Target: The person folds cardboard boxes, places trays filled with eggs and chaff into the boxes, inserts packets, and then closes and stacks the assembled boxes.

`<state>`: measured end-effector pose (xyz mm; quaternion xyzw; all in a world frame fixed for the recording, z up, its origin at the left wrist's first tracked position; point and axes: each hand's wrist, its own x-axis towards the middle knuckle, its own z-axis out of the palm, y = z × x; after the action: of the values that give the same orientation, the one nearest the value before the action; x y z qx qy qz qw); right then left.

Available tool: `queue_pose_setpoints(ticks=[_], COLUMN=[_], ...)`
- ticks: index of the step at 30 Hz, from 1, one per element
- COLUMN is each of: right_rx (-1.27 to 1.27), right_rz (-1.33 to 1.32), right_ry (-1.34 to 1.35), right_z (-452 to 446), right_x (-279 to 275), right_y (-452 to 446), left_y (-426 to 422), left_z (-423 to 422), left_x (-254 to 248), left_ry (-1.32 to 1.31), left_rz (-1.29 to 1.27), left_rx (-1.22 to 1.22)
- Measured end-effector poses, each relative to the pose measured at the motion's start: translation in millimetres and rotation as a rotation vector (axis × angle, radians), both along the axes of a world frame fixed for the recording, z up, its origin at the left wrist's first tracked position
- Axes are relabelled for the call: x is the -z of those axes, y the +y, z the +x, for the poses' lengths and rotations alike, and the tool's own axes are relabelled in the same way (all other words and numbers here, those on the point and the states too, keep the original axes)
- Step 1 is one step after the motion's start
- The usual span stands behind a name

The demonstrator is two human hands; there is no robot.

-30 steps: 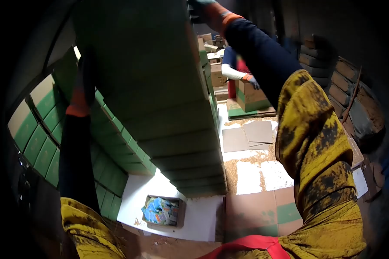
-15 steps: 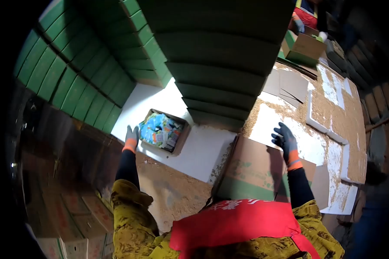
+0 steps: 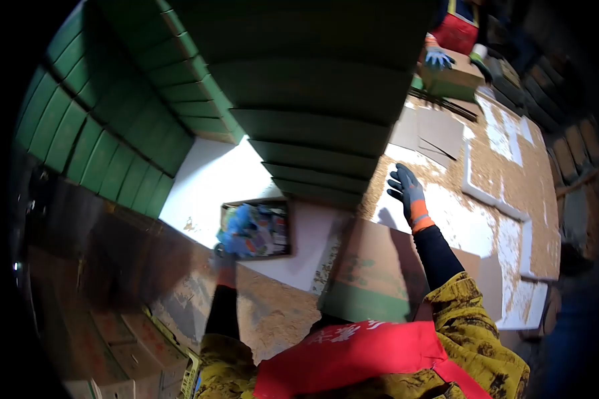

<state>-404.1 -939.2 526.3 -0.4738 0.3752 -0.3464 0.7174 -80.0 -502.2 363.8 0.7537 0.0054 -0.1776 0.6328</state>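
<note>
A small cardboard box [image 3: 289, 229] filled with blue and multicoloured printed packets [image 3: 251, 229] sits on the white surface. My left hand [image 3: 225, 258], in a dark glove with an orange cuff, is at the box's near left corner. Motion smears its fingers, so their grip does not show. Some blue packets just beyond it are blurred too. My right hand [image 3: 406, 187], gloved alike, hovers over the white board to the right with its fingers stretched out and nothing in it. Below it stands a larger brown and green carton [image 3: 366, 266].
Tall stacks of green cartons [image 3: 106, 149] rise at the left, and another dark green stack [image 3: 313, 126] stands in the middle. Sawdust-covered white foam boards [image 3: 512, 186] lie right. A co-worker's gloved hand [image 3: 439, 58] rests on a carton [image 3: 452, 80]. More cartons [image 3: 120, 332] stand lower left.
My left hand has moved from the box's left side to its near left corner. The packet box looks turned. My right hand has shifted left and up. The co-worker's carton has turned.
</note>
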Motion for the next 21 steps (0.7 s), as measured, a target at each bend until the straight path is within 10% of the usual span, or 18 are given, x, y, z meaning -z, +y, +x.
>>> queue_pose_setpoints(ticks=[3, 9, 17, 21], right_rx=[-0.061, -0.247, -0.296, -0.319], right_rz=[-0.051, -0.141, 0.094, 0.07], right_ry=[0.018, -0.116, -0.324, -0.302], right_z=[29, 77, 72, 63], right_x=[16, 72, 60, 57], right_y=[-18, -62, -64, -71], left_y=[0, 8, -124, -210], left_z=[-69, -148, -64, -34], left_x=[1, -57, -209, -213], left_ry=[-0.288, -0.015, -0.779, -0.759], left_rz=[0.452, 0.513, 0.164, -0.25], left_rx=[0.081, 0.104, 0.239, 0.362])
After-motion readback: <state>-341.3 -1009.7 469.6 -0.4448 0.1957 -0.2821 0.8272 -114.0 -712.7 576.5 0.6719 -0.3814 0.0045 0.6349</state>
